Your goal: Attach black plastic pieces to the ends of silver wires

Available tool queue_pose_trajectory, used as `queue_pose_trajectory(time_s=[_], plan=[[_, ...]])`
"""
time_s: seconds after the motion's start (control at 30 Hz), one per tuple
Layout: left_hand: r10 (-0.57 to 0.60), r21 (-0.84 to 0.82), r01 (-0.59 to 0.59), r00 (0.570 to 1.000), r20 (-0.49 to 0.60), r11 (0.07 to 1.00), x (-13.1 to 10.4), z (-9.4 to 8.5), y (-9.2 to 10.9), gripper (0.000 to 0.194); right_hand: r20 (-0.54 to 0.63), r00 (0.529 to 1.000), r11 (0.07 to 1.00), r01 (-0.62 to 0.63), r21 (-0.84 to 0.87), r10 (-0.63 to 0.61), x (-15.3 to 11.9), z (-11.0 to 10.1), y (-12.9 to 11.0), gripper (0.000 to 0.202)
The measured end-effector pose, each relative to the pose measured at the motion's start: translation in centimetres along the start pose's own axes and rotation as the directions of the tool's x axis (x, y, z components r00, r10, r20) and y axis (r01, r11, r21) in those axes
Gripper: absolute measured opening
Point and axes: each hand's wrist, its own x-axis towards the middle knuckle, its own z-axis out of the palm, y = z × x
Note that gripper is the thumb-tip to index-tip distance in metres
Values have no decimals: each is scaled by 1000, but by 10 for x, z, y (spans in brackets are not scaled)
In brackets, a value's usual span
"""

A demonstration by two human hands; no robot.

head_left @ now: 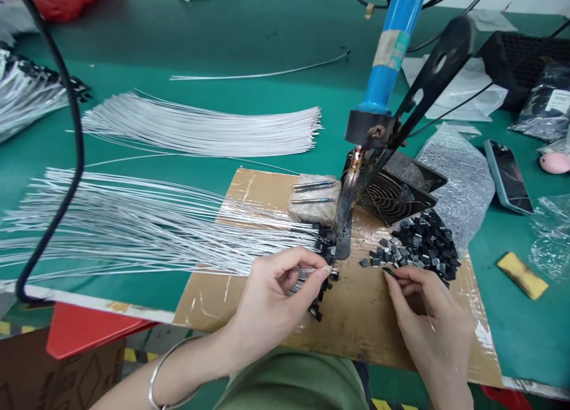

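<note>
My left hand (280, 297) is closed in a pinch on a white wire, whose end is at my thumb tip. Beneath and beside it lie many white wires (178, 226) with black pieces (315, 312) on their right ends. My right hand (430, 321) pinches a small black piece (390, 273) just in front of the heap of small black parts (427, 241). A thin strand crosses the right palm. Above and between both hands, a blue-handled soldering iron (386, 66) points down, fixed to a black metal bracket (439, 72).
Brown cardboard (356, 333) covers the work spot on the green table. Behind the iron stands a small black fan (387, 190). A worn pad (314, 205) bears several metal tips. A second wire bundle (205, 125), a phone (508, 175) and a yellow sponge (522, 275) lie around.
</note>
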Motion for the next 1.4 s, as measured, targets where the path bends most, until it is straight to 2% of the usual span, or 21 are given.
queue_pose_trajectory(time_s=[0.17, 0.27, 0.33, 0.43, 0.6, 0.9, 1.07, 1.27, 1.4], plan=[[11, 30, -11, 1000, -5, 999, 2, 0, 2, 15, -5, 997, 996, -80, 33, 80, -2, -2, -2, 10], [38, 42, -37, 999, -15, 998, 2, -2, 2, 15, -26, 976, 967, -211, 144, 216, -2, 0, -7, 9], [45, 50, -44, 999, -14, 998, 2, -3, 3, 15, -56, 948, 925, -291, 244, 313, -1, 1, -15, 6], [33, 50, -33, 999, -2, 998, 1, -5, 4, 16, -102, 915, 863, -326, 385, 391, 4, 3, -31, 4], [8, 25, -8, 1000, 1, 1000, 3, -5, 5, 18, 22, 872, 692, -404, 599, 490, 15, 9, -54, 5], [-59, 0, 59, 998, 22, 998, 6, -5, 6, 18, 246, 845, 514, -493, 701, 475, 16, 20, -70, 5], [-90, -9, 91, 995, 37, 996, 7, -7, 7, 19, 307, 818, 442, -534, 721, 486, 20, 24, -79, 9], [-83, -188, 107, 988, 132, 976, 10, -12, 16, 14, 395, 784, 364, -587, 723, 479, 21, 28, -84, 11], [-92, -215, 130, 980, 178, 968, 12, -13, 17, 16, 412, 780, 349, -594, 725, 471, 21, 28, -86, 13]])
